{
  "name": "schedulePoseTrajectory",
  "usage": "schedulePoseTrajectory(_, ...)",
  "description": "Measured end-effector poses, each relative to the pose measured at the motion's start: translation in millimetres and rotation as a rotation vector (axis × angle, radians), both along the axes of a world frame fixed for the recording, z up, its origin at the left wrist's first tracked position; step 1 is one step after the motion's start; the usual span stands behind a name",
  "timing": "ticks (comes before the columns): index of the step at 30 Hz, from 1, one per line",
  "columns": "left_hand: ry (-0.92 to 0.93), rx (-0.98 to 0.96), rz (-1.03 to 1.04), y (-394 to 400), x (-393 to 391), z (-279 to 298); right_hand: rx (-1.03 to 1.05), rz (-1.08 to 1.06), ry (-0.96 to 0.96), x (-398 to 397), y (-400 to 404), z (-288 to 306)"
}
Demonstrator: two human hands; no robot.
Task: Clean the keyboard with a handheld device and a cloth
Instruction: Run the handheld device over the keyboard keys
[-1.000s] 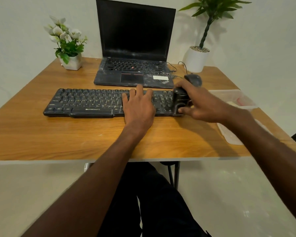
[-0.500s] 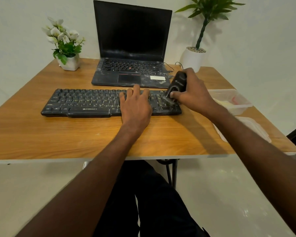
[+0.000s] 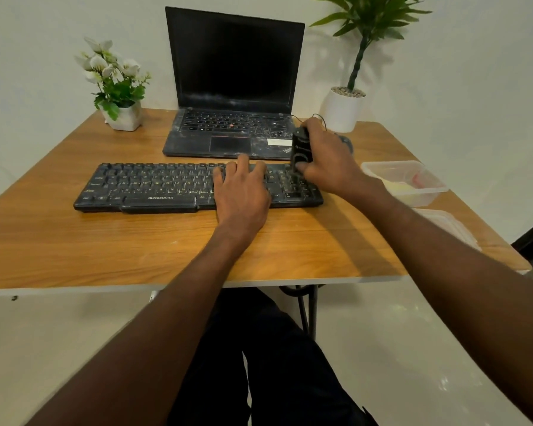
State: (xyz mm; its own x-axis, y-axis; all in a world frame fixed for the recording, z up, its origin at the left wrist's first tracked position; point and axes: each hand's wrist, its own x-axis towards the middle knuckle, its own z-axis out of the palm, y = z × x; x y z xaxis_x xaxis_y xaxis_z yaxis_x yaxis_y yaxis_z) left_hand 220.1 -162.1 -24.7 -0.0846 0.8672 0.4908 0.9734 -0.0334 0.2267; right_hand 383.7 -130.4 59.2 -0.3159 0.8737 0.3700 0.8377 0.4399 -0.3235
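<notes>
Near the middle of the table (image 3: 74, 250), parallel to its front edge, lies the black keyboard (image 3: 154, 189). The left hand (image 3: 243, 195) rests flat on the keys right of centre, fingers straight and spread, steadying the board. The right hand (image 3: 330, 161) is curled round the black handheld device (image 3: 300, 149), held upright with its lower end on the keys at the keyboard's right end. To do this step well, the nozzle should probably stay in light contact and travel row by row, while the flat hand keeps the board from sliding. An open laptop (image 3: 231, 87) stands just behind the keyboard, close to the device. A mouse (image 3: 346, 141) and cable lie behind the right hand. A clear container (image 3: 403, 179) with pale contents, perhaps the cloth, sits near the right edge. Two potted plants (image 3: 117, 87) occupy the rear corners, well apart from the work.
</notes>
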Motion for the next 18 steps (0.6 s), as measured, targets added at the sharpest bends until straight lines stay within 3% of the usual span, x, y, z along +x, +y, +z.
schedulePoseTrajectory(3,0.003,0.009,-0.007,1,-1,-2,-0.153,0.116,0.041,-6,7,-2)
schedulePoseTrajectory(8,0.005,0.010,-0.011,1,-1,-2,-0.022,-0.008,-0.073,-9,18,6)
schedulePoseTrajectory(11,0.006,0.015,-0.013,4,-1,-3,-0.116,0.094,0.039,-8,14,2)
schedulePoseTrajectory(13,0.001,0.022,-0.012,6,-2,-4,-0.164,0.123,-0.013,1,10,-3)
schedulePoseTrajectory(18,-0.006,0.013,-0.012,4,-2,-4,-0.059,-0.069,-0.145,12,17,15)
